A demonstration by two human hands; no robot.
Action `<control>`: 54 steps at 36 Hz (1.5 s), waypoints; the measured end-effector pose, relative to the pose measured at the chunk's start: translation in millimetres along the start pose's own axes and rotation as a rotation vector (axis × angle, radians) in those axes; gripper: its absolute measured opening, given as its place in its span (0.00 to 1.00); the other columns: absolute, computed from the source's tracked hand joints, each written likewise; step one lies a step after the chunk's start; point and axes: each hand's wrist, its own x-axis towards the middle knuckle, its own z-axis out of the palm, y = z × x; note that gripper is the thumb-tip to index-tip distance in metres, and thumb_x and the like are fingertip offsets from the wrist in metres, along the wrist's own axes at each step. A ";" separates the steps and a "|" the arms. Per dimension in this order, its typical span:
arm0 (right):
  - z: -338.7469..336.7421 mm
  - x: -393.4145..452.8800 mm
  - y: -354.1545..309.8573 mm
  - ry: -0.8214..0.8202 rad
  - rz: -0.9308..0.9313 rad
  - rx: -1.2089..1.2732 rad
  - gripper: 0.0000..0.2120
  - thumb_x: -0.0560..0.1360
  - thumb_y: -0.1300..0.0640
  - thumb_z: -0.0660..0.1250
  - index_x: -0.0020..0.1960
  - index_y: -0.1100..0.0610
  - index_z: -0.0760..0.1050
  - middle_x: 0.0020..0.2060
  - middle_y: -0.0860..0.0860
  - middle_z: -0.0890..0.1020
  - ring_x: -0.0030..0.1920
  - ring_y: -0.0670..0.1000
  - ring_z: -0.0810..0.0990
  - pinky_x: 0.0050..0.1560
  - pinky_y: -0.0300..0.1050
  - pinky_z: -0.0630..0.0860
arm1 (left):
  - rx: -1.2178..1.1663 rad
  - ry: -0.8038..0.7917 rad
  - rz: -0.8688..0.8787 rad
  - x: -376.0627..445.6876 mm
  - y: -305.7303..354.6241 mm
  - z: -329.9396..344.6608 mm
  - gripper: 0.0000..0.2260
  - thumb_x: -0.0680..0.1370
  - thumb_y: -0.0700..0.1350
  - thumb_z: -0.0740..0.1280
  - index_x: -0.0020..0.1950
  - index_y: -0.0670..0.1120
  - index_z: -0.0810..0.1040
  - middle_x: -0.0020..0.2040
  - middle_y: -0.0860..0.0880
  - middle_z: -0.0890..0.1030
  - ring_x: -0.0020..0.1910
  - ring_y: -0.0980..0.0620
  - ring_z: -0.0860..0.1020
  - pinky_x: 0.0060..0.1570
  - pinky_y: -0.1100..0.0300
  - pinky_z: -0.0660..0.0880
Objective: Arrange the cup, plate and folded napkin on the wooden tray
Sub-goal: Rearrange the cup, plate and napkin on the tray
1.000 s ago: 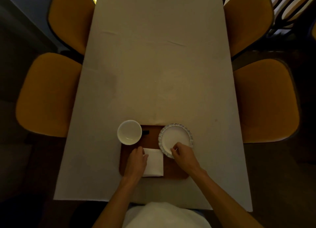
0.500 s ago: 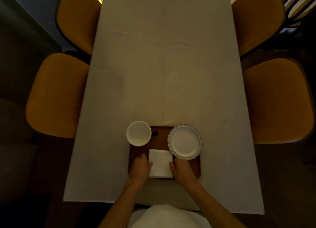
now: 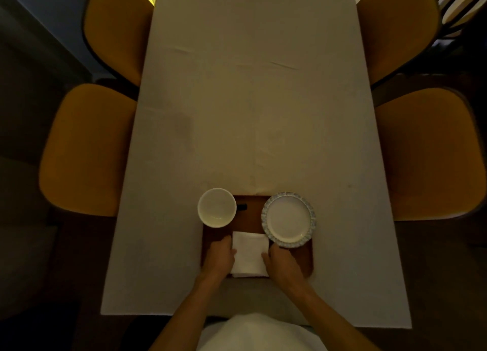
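A brown wooden tray (image 3: pixel 253 208) lies near the table's front edge. On its far left corner stands a white cup (image 3: pixel 217 207), overhanging the tray's edge. A white plate with a patterned rim (image 3: pixel 288 219) rests on the far right part. The folded white napkin (image 3: pixel 249 253) lies flat on the near middle of the tray. My left hand (image 3: pixel 220 255) touches the napkin's left edge and my right hand (image 3: pixel 282 265) its right edge, fingers curled against it. The hands cover parts of the tray.
The table (image 3: pixel 250 113) carries a pale cloth. Two mustard chairs (image 3: pixel 87 150) (image 3: pixel 118 26) stand on the left and two (image 3: pixel 432 153) (image 3: pixel 398 24) on the right. The near table edge runs just below my wrists.
My right hand let go of the plate and came down to the napkin's right edge. The plate now lies flat on the tray. The left hand stayed by the napkin.
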 end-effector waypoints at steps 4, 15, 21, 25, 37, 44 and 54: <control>0.5 -2.5 -2.6 -0.004 -0.009 0.014 0.14 0.82 0.49 0.55 0.54 0.60 0.69 0.52 0.59 0.81 0.49 0.56 0.79 0.41 0.44 0.66 | -0.019 -0.039 -0.020 1.8 -2.4 -3.1 0.09 0.79 0.43 0.61 0.55 0.38 0.73 0.56 0.38 0.78 0.55 0.41 0.77 0.52 0.51 0.74; 0.1 -9.3 -0.3 0.013 0.014 -0.079 0.13 0.81 0.48 0.56 0.57 0.58 0.68 0.54 0.57 0.80 0.54 0.58 0.79 0.43 0.48 0.68 | -0.125 0.016 -0.034 -11.7 -4.6 0.4 0.09 0.75 0.43 0.68 0.41 0.45 0.68 0.45 0.42 0.77 0.47 0.43 0.78 0.42 0.51 0.74; -7.6 -14.5 0.0 0.091 -0.154 -0.005 0.15 0.78 0.48 0.62 0.63 0.48 0.68 0.54 0.51 0.80 0.53 0.53 0.79 0.47 0.49 0.74 | -0.157 0.115 0.142 -14.5 -9.5 6.5 0.20 0.73 0.42 0.70 0.62 0.54 0.71 0.54 0.48 0.78 0.50 0.50 0.76 0.48 0.56 0.76; -5.8 -9.6 3.3 0.016 -0.235 -0.007 0.30 0.75 0.47 0.66 0.74 0.41 0.59 0.63 0.51 0.75 0.60 0.53 0.76 0.55 0.50 0.74 | -0.121 -0.021 0.184 -16.9 -12.8 8.5 0.31 0.74 0.46 0.70 0.74 0.59 0.62 0.58 0.46 0.73 0.57 0.48 0.74 0.55 0.59 0.72; 1.8 -7.1 26.0 -0.008 -0.274 -0.147 0.38 0.78 0.44 0.62 0.72 0.32 0.36 0.49 0.52 0.76 0.48 0.53 0.76 0.42 0.50 0.72 | 0.272 -0.034 0.190 -17.7 -19.3 17.8 0.42 0.74 0.56 0.67 0.74 0.64 0.37 0.67 0.45 0.65 0.63 0.44 0.70 0.56 0.50 0.75; -2.8 -8.5 26.2 -0.061 -0.275 -0.028 0.40 0.78 0.52 0.65 0.76 0.42 0.39 0.47 0.56 0.78 0.48 0.54 0.76 0.48 0.53 0.75 | 0.127 -0.102 0.157 -16.5 -12.3 16.6 0.43 0.75 0.44 0.69 0.77 0.58 0.41 0.69 0.42 0.63 0.66 0.44 0.69 0.63 0.55 0.69; -3.3 -5.8 9.1 -0.092 -0.233 0.049 0.40 0.78 0.56 0.65 0.79 0.50 0.42 0.51 0.56 0.76 0.48 0.50 0.73 0.49 0.43 0.71 | -0.054 0.055 0.114 -12.3 -7.1 7.8 0.36 0.75 0.38 0.68 0.77 0.52 0.54 0.69 0.44 0.66 0.67 0.47 0.69 0.64 0.60 0.66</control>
